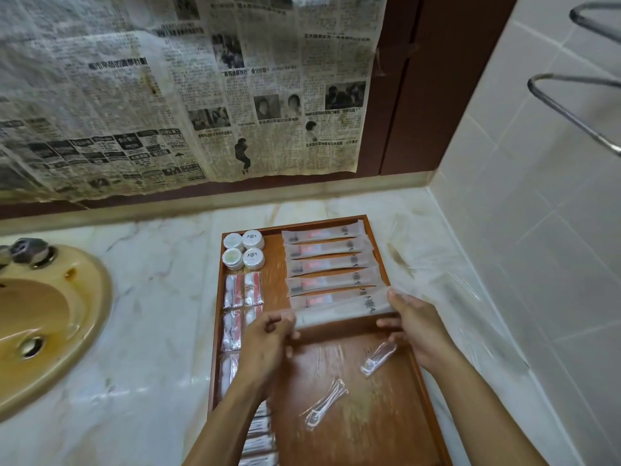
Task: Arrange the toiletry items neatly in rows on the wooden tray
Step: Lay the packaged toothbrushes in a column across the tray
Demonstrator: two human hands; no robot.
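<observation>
A wooden tray lies on the marble counter. Several long frosted toothbrush packets lie in a row at its far right. I hold one more packet by both ends just in front of that row: my left hand pinches its left end, my right hand its right end. Several small round white jars stand at the far left corner. Small red-and-white sachets run down the left side, partly hidden by my left arm. Two clear-wrapped floss picks lie loose mid-tray.
A tan sink basin with a metal tap sits at the left. Newspaper covers the back wall. A tiled wall with a metal rail closes the right side. Clear plastic film lies on the counter right of the tray.
</observation>
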